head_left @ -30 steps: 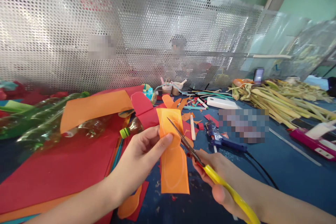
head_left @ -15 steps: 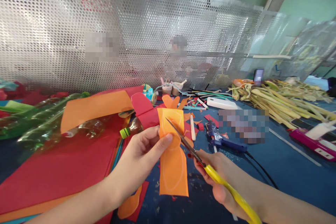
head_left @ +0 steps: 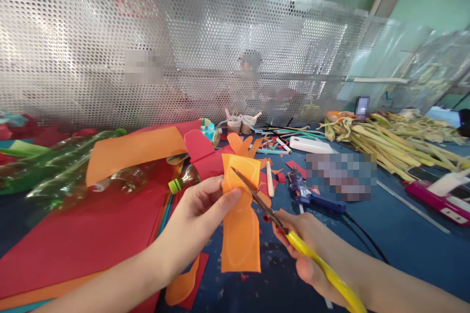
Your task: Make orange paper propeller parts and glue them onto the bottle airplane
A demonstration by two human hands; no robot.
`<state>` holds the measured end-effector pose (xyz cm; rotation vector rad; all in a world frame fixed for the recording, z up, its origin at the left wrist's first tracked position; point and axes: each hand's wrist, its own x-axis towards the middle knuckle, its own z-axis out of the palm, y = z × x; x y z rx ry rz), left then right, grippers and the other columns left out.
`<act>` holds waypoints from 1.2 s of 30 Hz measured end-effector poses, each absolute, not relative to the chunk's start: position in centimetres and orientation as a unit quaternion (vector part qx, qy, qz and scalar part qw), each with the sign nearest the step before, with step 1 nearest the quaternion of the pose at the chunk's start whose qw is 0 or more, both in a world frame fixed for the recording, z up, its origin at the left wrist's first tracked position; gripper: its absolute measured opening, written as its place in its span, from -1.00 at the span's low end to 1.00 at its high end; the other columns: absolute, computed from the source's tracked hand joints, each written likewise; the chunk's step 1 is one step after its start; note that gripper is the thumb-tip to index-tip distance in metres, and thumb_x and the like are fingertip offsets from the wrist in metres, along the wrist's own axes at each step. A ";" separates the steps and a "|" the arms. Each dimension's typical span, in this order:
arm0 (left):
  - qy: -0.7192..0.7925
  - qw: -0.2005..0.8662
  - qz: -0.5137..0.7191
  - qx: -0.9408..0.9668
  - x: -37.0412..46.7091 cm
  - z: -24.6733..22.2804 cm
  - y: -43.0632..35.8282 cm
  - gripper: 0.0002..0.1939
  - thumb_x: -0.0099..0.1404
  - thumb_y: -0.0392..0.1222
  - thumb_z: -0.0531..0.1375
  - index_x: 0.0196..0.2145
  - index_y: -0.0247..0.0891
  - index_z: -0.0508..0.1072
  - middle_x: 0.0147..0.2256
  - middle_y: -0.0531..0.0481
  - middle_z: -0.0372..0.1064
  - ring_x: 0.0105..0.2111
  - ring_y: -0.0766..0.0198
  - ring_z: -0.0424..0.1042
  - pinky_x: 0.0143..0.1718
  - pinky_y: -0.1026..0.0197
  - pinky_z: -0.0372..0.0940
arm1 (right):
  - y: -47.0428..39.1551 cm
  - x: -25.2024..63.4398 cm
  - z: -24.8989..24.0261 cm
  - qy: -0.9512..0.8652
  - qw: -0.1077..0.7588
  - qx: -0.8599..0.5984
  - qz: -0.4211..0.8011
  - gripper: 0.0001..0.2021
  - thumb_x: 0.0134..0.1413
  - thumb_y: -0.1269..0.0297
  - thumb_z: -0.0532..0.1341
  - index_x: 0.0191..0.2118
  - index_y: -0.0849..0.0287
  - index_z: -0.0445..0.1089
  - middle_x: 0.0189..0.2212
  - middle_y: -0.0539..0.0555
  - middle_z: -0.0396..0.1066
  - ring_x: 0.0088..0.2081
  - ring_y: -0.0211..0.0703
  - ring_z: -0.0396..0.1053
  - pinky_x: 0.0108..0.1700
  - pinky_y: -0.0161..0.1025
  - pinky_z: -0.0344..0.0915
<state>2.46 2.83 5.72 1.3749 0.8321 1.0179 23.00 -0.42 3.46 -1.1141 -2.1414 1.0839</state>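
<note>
My left hand (head_left: 205, 212) pinches the left side of an upright orange strip (head_left: 240, 239), thumb in front and fingers behind. Pale outlines of rounded shapes are drawn on the strip, and its right edge has a curved notch near the middle. Yellow-handled scissors (head_left: 308, 249) are in my right hand (head_left: 297, 234), its fingers wrapped round the handles. Their dark blades lie across the upper half of the strip, tips pointing up and left. Whether the blades are parted is hard to tell.
Red sheets (head_left: 103, 234), an orange sheet (head_left: 135, 149) and green plastic bottles (head_left: 69, 166) lie left. A blue glue gun (head_left: 312, 198) with a black cord, a white marker (head_left: 270, 178) and scraps lie beyond my right hand. Dry stalks (head_left: 389, 149) and a magenta power strip (head_left: 440, 200) are right.
The orange strip has tilted slightly, its lower end shifting left and its top a little right. Both hands keep nearly the same place and hold.
</note>
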 end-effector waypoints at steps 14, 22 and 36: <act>0.391 0.546 0.439 0.597 2.4 5.4 3.1 -0.76 0.21 0.03 0.23 -0.31 -0.16 0.58 -0.35 0.01 0.56 -0.26 0.08 0.51 -0.24 0.20 0.40 | -0.2 23.1 2.5 -0.785 0.241 -0.415 0.392 -0.21 -0.21 -0.56 -0.19 -0.36 0.19 0.16 -0.58 -0.11 0.06 -0.60 -0.39 -0.10 -0.63 -0.37 -0.16; 0.341 0.563 0.450 0.604 2.7 4.7 2.5 -0.82 0.26 -0.05 0.21 -0.34 -0.13 0.59 -0.34 0.05 0.56 -0.32 0.16 0.52 -0.26 0.24 0.42 | -0.8 22.3 3.4 -0.760 0.264 -0.403 0.436 -0.14 -0.32 -0.59 -0.17 -0.30 0.19 0.22 -0.49 -0.05 0.14 -0.55 -0.34 0.00 -0.57 -0.37 0.09; 0.328 0.552 0.458 0.615 2.8 4.6 2.4 -0.83 0.29 -0.09 0.18 -0.27 -0.11 0.58 -0.34 0.08 0.56 -0.36 0.24 0.52 -0.25 0.30 0.41 | -0.4 23.1 3.0 -0.798 0.270 -0.359 0.401 -0.21 -0.13 -0.51 -0.14 -0.20 0.19 0.23 -0.50 -0.11 0.05 -0.56 -0.35 -0.13 -0.50 -0.35 0.03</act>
